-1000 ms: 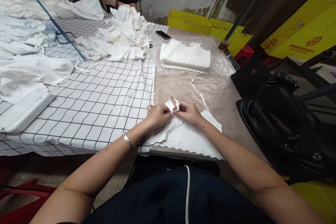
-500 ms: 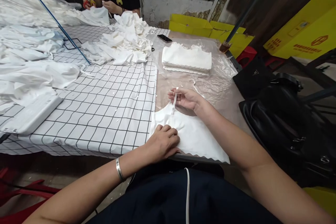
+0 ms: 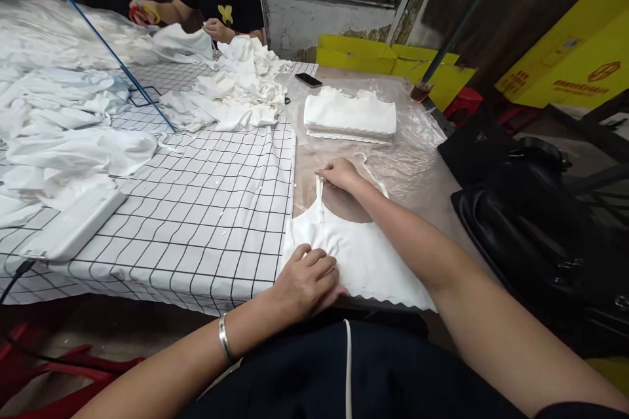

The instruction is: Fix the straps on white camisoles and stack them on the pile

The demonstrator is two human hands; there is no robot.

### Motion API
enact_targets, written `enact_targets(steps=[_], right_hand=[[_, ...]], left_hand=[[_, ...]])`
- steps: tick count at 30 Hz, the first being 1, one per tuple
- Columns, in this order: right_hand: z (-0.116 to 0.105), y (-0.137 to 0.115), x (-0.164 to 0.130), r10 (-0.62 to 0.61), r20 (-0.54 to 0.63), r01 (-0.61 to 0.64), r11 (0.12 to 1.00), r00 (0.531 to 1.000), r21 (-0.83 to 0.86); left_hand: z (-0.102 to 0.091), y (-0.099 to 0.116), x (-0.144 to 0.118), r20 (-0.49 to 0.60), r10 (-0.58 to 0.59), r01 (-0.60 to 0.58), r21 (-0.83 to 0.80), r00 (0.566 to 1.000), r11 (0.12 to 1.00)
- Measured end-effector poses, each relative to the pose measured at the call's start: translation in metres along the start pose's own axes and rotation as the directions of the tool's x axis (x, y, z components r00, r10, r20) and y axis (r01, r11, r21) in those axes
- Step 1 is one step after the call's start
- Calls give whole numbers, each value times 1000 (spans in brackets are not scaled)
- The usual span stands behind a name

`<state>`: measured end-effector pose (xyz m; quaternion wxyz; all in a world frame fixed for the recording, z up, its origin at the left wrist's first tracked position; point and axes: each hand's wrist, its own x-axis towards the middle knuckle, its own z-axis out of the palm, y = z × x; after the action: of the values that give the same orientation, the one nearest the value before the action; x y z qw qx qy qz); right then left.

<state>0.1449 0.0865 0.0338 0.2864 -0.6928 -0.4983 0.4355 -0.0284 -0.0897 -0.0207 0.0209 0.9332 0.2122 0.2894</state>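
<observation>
Camisole flat at the near worktop edge.
Left hand [image 3: 308, 277] lay open, pressing the white camisole [image 3: 356, 255]; right hand [image 3: 339, 173] pinched its strap [image 3: 320, 200]. Looked light, limp, slippery: grip straps or hem. Folded stack [image 3: 350, 114] beyond.

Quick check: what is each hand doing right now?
Left hand: open, pressing flat on the white camisole.
Right hand: fingers closed on the camisole strap.

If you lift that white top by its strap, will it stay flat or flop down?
Probably flop: the white camisole lies limp on the table, and its thin strap bends easily under the right hand. It looks light. The left hand pins its hem.
</observation>
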Motion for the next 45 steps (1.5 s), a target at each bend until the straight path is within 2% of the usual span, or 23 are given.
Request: enact_targets(steps=[1,2,4,6,8,9,11,14,15,17,21,24,27,29,30,32,34,35,36,38,41,43,45], right_hand=[[-7,6,-11,-137,-77,128,985,988,-113],[-14,15,-26,-296,-129,262,937,946,-233],[-27,45,-65,-570,-138,476,776,810,-415],[-35,86,-110,-676,-56,570,660,735,-489],[-42,126,-148,-701,38,605,586,712,-540],[-45,140,-160,-705,28,603,585,709,-543],[-57,154,-165,-686,-136,533,660,715,-530],[-87,142,-128,-533,-490,340,836,690,-431],[-97,133,-108,-470,-548,286,875,692,-390],[-113,113,-67,-346,-562,196,930,751,-311],[-114,85,-7,-167,-352,75,962,921,-261],[-101,76,19,-117,-269,41,961,956,-273],[-95,64,36,-92,-277,22,969,956,-246],[-100,54,38,-89,-292,30,979,952,-201],[-105,49,33,-91,-301,38,983,949,-177],[-117,42,10,-141,-290,112,987,947,-114],[-127,43,-33,-264,-218,264,964,939,-31],[-130,47,-60,-348,-154,355,935,925,14],[-131,53,-88,-411,-99,416,909,906,32],[-126,73,-142,-483,-8,483,875,875,-3],[-105,109,-198,-409,-9,410,912,912,23],[-89,129,-214,-329,-87,340,917,940,207],[-75,141,-218,-231,-175,286,843,957,455]], left_hand=[[-4,-1,0,-8,-17,17,17,1000,1000],[-8,-4,-2,12,-37,36,43,999,998],[-13,-11,-12,112,-78,66,109,991,992],[-15,-19,-24,231,-121,85,159,965,984],[-14,-23,-30,309,-158,109,169,938,979],[-14,-23,-28,340,-168,121,153,925,981],[-13,-18,-11,397,-149,130,74,906,989],[-5,-1,37,477,8,67,-140,879,988],[0,6,54,496,79,33,-212,865,977],[13,19,81,523,218,-42,-328,824,944],[48,31,97,529,372,-141,-426,763,894],[68,31,87,494,398,-162,-453,774,877],[72,33,82,453,352,-27,-582,819,813],[65,36,88,458,240,210,-732,856,649],[60,36,94,489,149,366,-792,859,489],[51,33,109,608,-24,608,-794,793,-5],[44,23,125,728,-93,594,-619,679,-514],[43,17,132,761,-93,517,-519,642,-681],[44,11,138,777,-88,438,-440,623,-784],[47,2,144,785,-71,348,-352,616,-869],[55,2,145,789,-37,362,-322,613,-875],[58,10,145,784,-26,399,-344,621,-850],[57,18,147,768,-24,455,-404,640,-793]])
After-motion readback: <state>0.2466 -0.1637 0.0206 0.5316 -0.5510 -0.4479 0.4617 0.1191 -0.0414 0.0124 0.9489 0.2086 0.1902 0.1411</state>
